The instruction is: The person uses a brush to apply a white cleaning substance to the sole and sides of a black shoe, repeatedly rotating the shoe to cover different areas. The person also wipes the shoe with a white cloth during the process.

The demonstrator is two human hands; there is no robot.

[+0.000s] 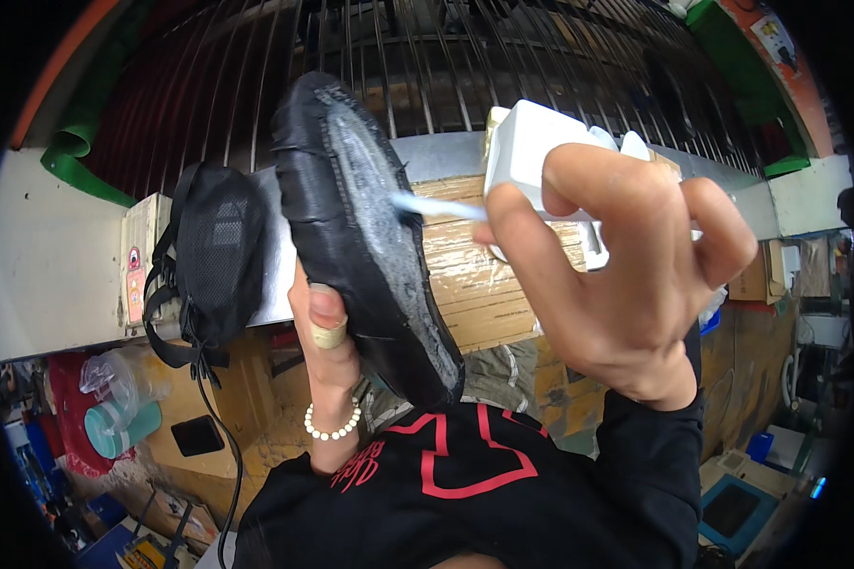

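Observation:
A black shoe (304,180) is held up left of centre, toe upward, its underside turned to the right. A rough grey strip runs along that underside, and no outsole shows on it. My left hand (330,341) grips the shoe from below and the left, thumb pressed on its side with a tan wrap around it; the other fingers are hidden behind. My right hand (617,256) pinches a thin pale stick-like tool (446,207), blurred by motion. Its bluish tip meets the grey strip near the edge; I cannot make out whether it is a brush.
Behind my right hand stands a white box-shaped container (538,142). Plastic-wrapped cardboard (474,303) lies on the metal worktop. A black mesh bag (220,237) with straps sits left of the shoe. Metal bars (436,66) line the far side. A phone (197,436) rests on a lower cardboard box.

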